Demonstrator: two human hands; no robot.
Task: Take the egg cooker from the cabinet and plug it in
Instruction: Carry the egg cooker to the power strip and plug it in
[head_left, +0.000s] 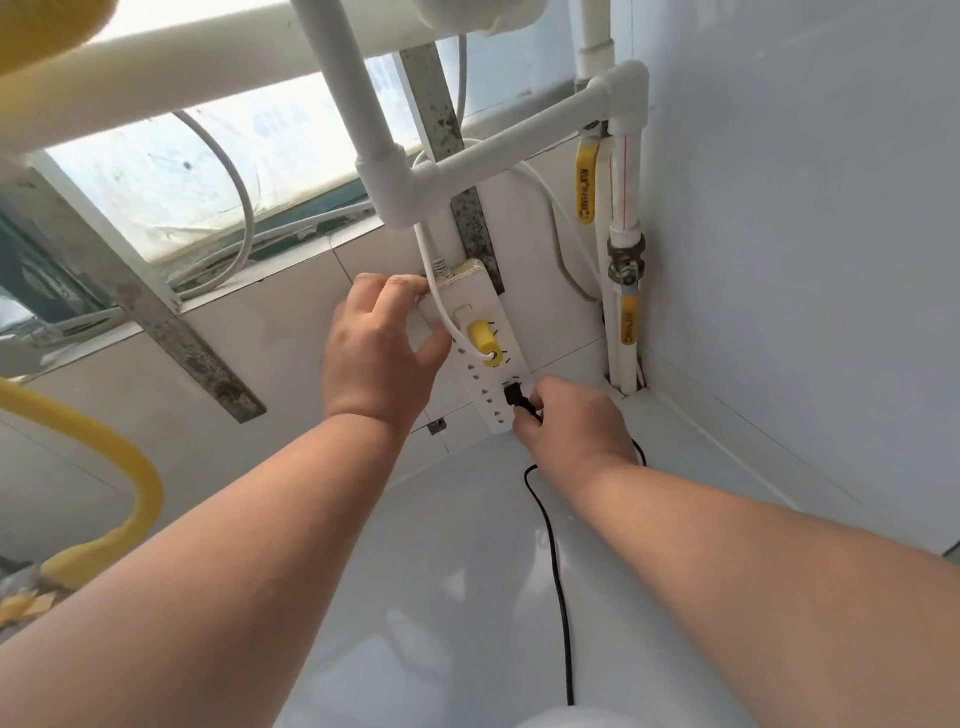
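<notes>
A white power strip (483, 374) leans against the tiled wall at the back of the white counter. My left hand (382, 351) grips its upper left edge and steadies it. My right hand (569, 426) pinches a black plug (514, 397) that sits at a lower socket of the strip. The plug's black cord (558, 571) trails down across the counter toward the bottom edge, where a white rounded shape (556, 719) just shows; I cannot tell what it is. A yellow plug (483, 338) with a white cable occupies a socket higher up.
White pipes (524, 132) cross overhead, and vertical pipes with yellow valve handles (587, 187) stand in the right corner. A yellow hose (124, 467) curves at the left. A window (208, 150) with loose white cables lies behind. The white counter (467, 571) stretches below.
</notes>
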